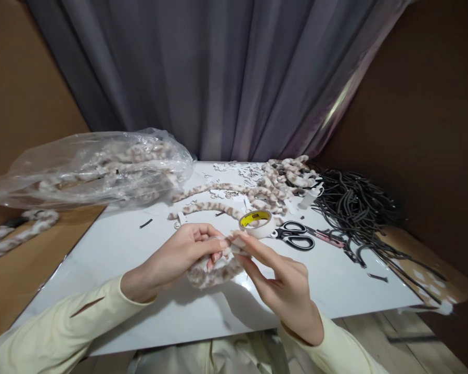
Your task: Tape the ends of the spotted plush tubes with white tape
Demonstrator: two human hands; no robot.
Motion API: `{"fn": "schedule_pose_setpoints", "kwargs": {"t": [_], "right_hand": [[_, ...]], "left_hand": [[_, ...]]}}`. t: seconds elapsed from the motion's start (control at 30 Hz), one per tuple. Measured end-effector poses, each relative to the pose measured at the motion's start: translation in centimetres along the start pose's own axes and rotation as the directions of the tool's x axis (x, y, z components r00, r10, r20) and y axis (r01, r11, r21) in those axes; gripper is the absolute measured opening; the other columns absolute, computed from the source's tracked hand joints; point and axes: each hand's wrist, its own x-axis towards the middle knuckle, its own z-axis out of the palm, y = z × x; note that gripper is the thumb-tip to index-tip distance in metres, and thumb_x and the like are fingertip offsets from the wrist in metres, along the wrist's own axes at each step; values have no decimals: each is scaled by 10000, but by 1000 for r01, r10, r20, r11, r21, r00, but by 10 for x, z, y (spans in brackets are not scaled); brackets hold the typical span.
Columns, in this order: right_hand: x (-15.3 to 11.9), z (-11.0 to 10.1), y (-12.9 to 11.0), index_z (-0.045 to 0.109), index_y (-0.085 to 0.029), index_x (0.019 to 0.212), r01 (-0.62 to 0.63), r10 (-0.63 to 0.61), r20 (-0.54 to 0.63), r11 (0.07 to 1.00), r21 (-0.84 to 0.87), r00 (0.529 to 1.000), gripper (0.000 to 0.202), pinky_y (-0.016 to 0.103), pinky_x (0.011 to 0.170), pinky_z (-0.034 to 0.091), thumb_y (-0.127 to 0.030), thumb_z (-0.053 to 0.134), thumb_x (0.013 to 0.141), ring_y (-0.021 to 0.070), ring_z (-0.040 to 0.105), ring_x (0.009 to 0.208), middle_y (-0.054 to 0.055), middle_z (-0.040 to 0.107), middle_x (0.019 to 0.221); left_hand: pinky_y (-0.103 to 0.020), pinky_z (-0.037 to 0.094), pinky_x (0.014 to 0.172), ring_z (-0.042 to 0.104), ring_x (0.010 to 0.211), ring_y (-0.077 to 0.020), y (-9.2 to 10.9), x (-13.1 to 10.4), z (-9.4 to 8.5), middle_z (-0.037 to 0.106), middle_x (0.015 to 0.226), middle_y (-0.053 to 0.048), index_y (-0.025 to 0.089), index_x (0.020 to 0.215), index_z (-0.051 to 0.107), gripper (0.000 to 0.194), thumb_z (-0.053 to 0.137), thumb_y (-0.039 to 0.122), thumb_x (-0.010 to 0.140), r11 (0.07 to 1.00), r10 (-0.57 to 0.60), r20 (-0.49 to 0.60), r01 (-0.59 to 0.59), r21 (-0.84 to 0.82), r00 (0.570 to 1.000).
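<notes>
A white and brown spotted fluffy strip (214, 274) is bent into a loop above the front middle of the white table (140, 291). My left hand (179, 254) pinches one part of it between thumb and fingers. Close beside it, my right hand (283, 278) has thumb and fingertips closed on a small whitish piece (238, 243) at the loop's upper side. Whether that piece is tape or a tag is too small to tell. Just behind my right hand stand a roll of tape (265, 228) and black-handled scissors (298, 241).
A clear plastic bag (89, 171) of fluffy strips lies at the back left. More spotted strips (273, 187) and small metal bits (230, 195) are at the back. A tangle of black cords (354, 208) and a pink-handled tool (329, 238) lie right.
</notes>
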Motion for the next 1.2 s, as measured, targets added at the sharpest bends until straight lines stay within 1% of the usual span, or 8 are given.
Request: {"fn": "schedule_pose_setpoints", "kwargs": {"t": [0.27,0.4,0.53,0.63,0.77,0.97,1.1,1.2], "right_hand": [[2,-2,-1,528,-241,1245,29,-29,20,1000,1,999,547,221,791,565,40,556,777,148,665,917,22,673,1085],[3,-3,2,527,-182,1248,199,-195,86,979,-38,977,532,270,819,556,68,499,779,162,648,956,61,687,1043],[7,-9,5,526,-58,1229,440,-407,199,883,-165,891,435,355,902,513,26,507,802,213,622,1020,125,705,958],[12,-15,6,618,-116,1113,536,-481,264,820,-203,836,296,343,884,521,-66,559,827,216,637,988,90,720,882],[17,-19,2,669,-274,979,523,-472,241,817,-243,848,162,278,886,516,-281,616,826,169,643,967,3,723,837],[9,-24,5,661,-127,919,636,-582,256,719,-281,771,454,239,882,478,-548,524,818,175,613,1036,74,722,817],[-5,-30,12,597,-172,1094,655,-591,289,717,-239,753,387,268,825,470,-448,383,927,158,586,1089,95,704,978],[-7,-35,12,499,-147,1233,529,-466,287,822,-210,837,340,316,816,471,-148,372,917,176,576,1105,113,685,1036]], "left_hand": [[-147,316,461,415,465,-41,0,1,0,508,508,40,117,624,580,190,642,248,746,995,-46,12,47,-88,999],[-133,320,468,412,501,-42,0,3,0,512,535,33,113,610,614,160,671,226,707,966,-107,67,120,-229,992],[-125,334,477,425,538,-45,1,4,-1,543,582,19,114,620,659,117,700,209,675,944,-140,99,162,-286,985],[-126,310,452,391,497,-34,2,4,-1,545,566,20,109,673,680,109,686,214,702,964,-116,113,139,-226,987],[-133,286,427,360,445,-30,-1,4,-2,515,511,44,116,753,658,135,655,251,750,991,-36,96,48,-123,995],[-144,313,436,418,449,-43,-6,2,3,525,520,45,124,785,596,215,630,337,775,999,19,65,-21,31,998],[-158,318,422,441,434,-59,-5,-1,6,512,501,53,138,806,557,250,602,384,790,992,28,42,-33,121,999],[-172,336,437,463,450,-70,-4,-3,7,522,515,50,146,802,536,243,584,385,802,982,60,60,-70,175,996]]}}
